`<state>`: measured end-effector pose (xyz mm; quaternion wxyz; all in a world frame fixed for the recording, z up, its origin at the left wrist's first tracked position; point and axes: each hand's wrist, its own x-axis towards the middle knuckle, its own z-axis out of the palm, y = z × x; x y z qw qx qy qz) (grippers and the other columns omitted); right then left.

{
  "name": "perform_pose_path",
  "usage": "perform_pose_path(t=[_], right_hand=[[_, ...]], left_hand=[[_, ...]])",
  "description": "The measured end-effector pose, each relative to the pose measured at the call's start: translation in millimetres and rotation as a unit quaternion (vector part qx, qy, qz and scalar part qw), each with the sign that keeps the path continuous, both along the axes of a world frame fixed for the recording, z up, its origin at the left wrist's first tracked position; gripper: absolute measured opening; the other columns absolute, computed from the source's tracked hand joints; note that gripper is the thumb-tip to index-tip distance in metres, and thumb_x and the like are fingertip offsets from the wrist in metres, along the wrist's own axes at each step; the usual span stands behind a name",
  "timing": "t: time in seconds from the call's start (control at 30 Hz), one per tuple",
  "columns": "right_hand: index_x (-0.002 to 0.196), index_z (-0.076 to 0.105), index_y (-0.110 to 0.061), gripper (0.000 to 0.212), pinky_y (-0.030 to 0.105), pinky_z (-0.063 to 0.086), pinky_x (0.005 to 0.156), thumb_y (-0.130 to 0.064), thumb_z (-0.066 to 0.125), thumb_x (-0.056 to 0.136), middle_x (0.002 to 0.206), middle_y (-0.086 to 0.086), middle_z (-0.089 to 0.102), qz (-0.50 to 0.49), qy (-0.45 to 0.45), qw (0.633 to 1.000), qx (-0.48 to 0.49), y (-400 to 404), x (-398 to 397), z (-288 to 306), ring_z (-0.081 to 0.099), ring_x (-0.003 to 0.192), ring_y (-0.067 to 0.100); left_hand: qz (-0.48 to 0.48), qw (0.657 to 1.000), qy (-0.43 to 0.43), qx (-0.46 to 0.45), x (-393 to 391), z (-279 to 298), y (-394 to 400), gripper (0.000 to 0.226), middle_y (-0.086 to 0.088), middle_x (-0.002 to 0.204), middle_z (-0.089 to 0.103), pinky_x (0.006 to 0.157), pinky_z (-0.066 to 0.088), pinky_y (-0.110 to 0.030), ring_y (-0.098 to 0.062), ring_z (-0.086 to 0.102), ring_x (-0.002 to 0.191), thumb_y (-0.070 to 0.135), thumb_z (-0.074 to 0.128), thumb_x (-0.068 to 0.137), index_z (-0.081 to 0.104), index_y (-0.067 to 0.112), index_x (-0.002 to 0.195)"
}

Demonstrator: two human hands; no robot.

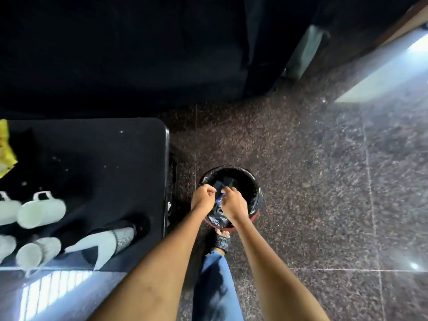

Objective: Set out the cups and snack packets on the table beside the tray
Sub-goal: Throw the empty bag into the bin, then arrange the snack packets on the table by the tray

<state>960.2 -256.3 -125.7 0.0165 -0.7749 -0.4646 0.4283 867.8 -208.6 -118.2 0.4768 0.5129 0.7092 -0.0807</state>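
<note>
Both hands were over a small round bin (251, 181) lined with a black bag, low centre of the frame, on a speckled stone floor (324, 181). The left hand (202, 196) and right hand (232, 202) were close together, fingers curled, each pinching a dark, bluish wrapper (218, 194) between them above the bin's mouth. What the wrapper was could not be made out; it was small and blurred.

The table (115, 158), covered in black, filled the left side of the frame, its corner just beside the bin. White cups (41, 213) stood along its lower left: two handled ones side by side, and more nearer the bottom edge, partly cut off by the frame. A yellow snack packet (5, 149) lay at the far left edge, well apart from the hands. A pale, mesh-patterned object (115, 239) lay tilted by the cups, near the table's front edge.

Below the bin, a foot in a dark sandal (222, 242) and a blue jeans leg (215, 286) showed between the forearms.
</note>
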Motion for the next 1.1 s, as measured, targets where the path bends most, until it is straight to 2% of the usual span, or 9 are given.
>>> perform_pose_path(t=[0.07, 0.13, 0.27, 0.43, 0.53, 0.63, 0.83, 0.97, 1.1], right_hand=[[0.114, 0.058, -0.007, 0.028, 0.042, 0.049, 0.083, -0.016, 0.043, 0.092, 0.117, 0.015, 0.06, -0.003, 0.0, 1.0, 0.023, 21.3, -17.5, 53.2, 0.058, 0.109, 0.035], [0.112, 0.058, -0.007, 0.026, 0.042, 0.05, 0.081, -0.019, 0.045, 0.093, 0.116, 0.014, 0.061, 0.008, -0.003, 0.999, 0.053, 45.5, -42.6, 95.9, 0.06, 0.107, 0.034], [0.113, 0.057, -0.013, 0.024, 0.039, 0.049, 0.083, -0.02, 0.043, 0.095, 0.116, 0.011, 0.061, 0.051, 0.018, 0.991, 0.123, 76.1, -117.3, 168.7, 0.059, 0.108, 0.031], [0.109, 0.06, -0.022, 0.029, 0.034, 0.045, 0.082, -0.033, 0.038, 0.094, 0.112, 0.007, 0.062, 0.109, 0.062, 0.984, 0.13, 91.6, -254.9, 247.8, 0.06, 0.106, 0.028], [0.111, 0.061, -0.021, 0.03, 0.037, 0.049, 0.086, -0.023, 0.037, 0.094, 0.113, 0.007, 0.063, 0.198, 0.07, 0.965, 0.154, 98.3, -357.1, 282.5, 0.06, 0.107, 0.028], [0.117, 0.059, -0.02, 0.032, 0.035, 0.047, 0.089, -0.017, 0.04, 0.091, 0.121, 0.008, 0.062, 0.29, 0.046, 0.94, 0.174, 92.3, -450.7, 307.8, 0.058, 0.114, 0.027], [0.119, 0.057, -0.018, 0.031, 0.031, 0.044, 0.094, -0.015, 0.046, 0.09, 0.126, 0.003, 0.061, 0.343, 0.044, 0.924, 0.166, 76.3, -580.9, 314.8, 0.055, 0.118, 0.022], [0.12, 0.056, -0.017, 0.031, 0.03, 0.045, 0.091, -0.015, 0.049, 0.09, 0.126, 0.004, 0.06, 0.367, 0.018, 0.919, 0.144, 83.2, -617.7, 300.4, 0.056, 0.117, 0.022], [0.124, 0.054, -0.016, 0.034, 0.031, 0.045, 0.092, -0.016, 0.05, 0.09, 0.128, 0.005, 0.059, 0.351, -0.003, 0.931, 0.101, 112.5, -632.3, 268.6, 0.056, 0.119, 0.023]], left_hand=[[0.033, 0.999, -0.012, 0.028, -8.6, 50.5, 12.1, 0.029, -0.01, 0.113, 0.07, 0.082, 0.047, -0.025, -0.025, 0.064, 0.105, 0.004, 0.044, 0.089, 0.069, 0.009, 0.105], [0.073, 0.995, -0.022, 0.059, -23.5, 95.4, 29.5, 0.026, -0.012, 0.114, 0.069, 0.087, 0.048, -0.027, -0.026, 0.063, 0.107, 0.006, 0.046, 0.09, 0.068, 0.009, 0.105], [0.106, 0.985, -0.033, 0.132, -91.2, 176.9, 50.6, 0.022, -0.017, 0.112, 0.068, 0.087, 0.048, -0.032, -0.029, 0.063, 0.105, 0.008, 0.046, 0.093, 0.065, 0.005, 0.103], [0.141, 0.973, -0.011, 0.184, -245.8, 259.8, 50.0, 0.02, -0.015, 0.105, 0.071, 0.084, 0.05, -0.034, -0.029, 0.065, 0.099, 0.011, 0.047, 0.09, 0.066, 0.007, 0.097], [0.21, 0.952, -0.008, 0.223, -359.2, 303.6, 42.1, 0.019, -0.012, 0.107, 0.071, 0.083, 0.049, -0.029, -0.026, 0.065, 0.102, 0.01, 0.052, 0.088, 0.068, 0.009, 0.097], [0.247, 0.938, 0.002, 0.245, -462.0, 339.0, 20.1, 0.022, -0.011, 0.111, 0.071, 0.09, 0.049, -0.031, -0.025, 0.064, 0.107, 0.01, 0.053, 0.086, 0.07, 0.01, 0.101], [0.298, 0.925, 0.015, 0.236, -611.6, 342.3, -27.2, 0.028, -0.012, 0.112, 0.069, 0.091, 0.051, -0.033, -0.027, 0.062, 0.108, 0.002, 0.046, 0.086, 0.067, 0.008, 0.102], [0.302, 0.934, 0.044, 0.186, -660.2, 318.0, -30.5, 0.026, -0.012, 0.115, 0.067, 0.088, 0.05, -0.035, -0.028, 0.062, 0.108, 0.001, 0.048, 0.086, 0.065, 0.008, 0.105], [0.272, 0.949, 0.037, 0.154, -683.3, 289.9, 5.1, 0.028, -0.014, 0.117, 0.065, 0.089, 0.051, -0.036, -0.029, 0.061, 0.11, -0.001, 0.048, 0.087, 0.065, 0.005, 0.108]])
